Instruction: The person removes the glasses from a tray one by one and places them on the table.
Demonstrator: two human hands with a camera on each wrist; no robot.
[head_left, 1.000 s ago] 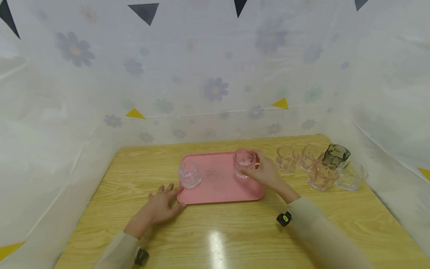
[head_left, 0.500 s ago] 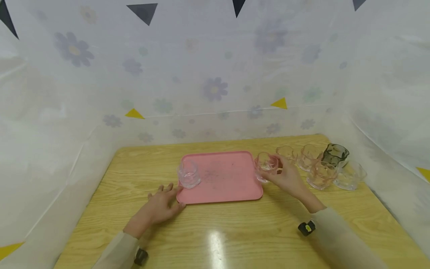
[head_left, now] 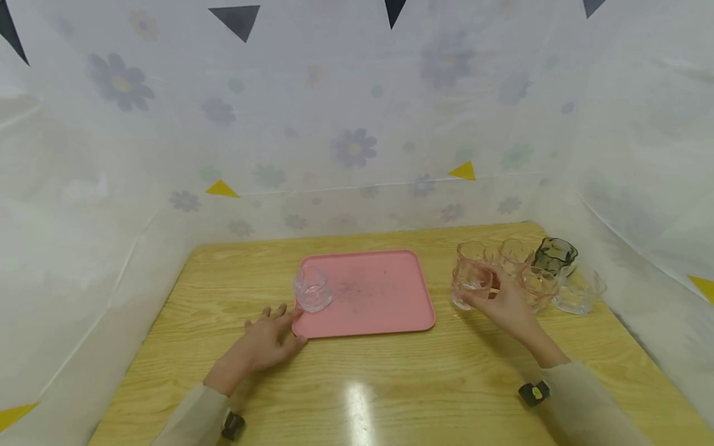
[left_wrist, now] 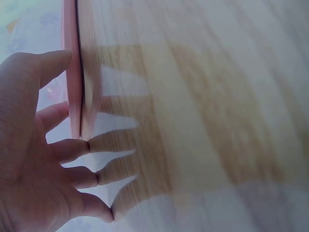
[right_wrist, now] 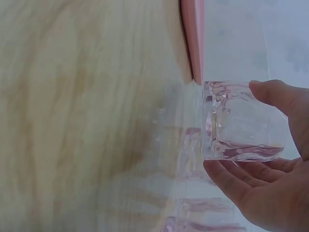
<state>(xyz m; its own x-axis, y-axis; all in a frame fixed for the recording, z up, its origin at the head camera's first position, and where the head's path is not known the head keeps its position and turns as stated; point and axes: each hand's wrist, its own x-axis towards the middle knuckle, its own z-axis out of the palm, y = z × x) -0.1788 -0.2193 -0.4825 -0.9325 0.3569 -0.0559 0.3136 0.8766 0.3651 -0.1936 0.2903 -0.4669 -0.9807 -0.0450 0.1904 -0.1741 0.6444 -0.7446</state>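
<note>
My right hand (head_left: 510, 311) grips a pale pink glass (head_left: 468, 286) with a wavy rim, thumb on one side and fingers on the other. In the right wrist view this glass (right_wrist: 236, 126) hangs upright a little above the table. Across on the left, my left hand (head_left: 261, 344) lies spread at the near left corner of a pink tray (head_left: 379, 303). The left wrist view has its thumb touching the tray's rim (left_wrist: 72, 72), with several fingertips on the tabletop. One clear glass (head_left: 313, 291) stands at the tray's left end.
Right of the tray stand several more wavy glasses: pinkish ones (head_left: 474, 251) (head_left: 514, 253) (head_left: 540, 286), a dark grey one (head_left: 555, 255) and a clear one (head_left: 580, 291). White flowered sheeting (head_left: 357, 204) encloses the wooden table (head_left: 357, 365) at the back and sides.
My right hand has carried the pink glass rightward, from over the tray's right end to just in front of the other pinkish glasses. The left hand and the tray stay put.
</note>
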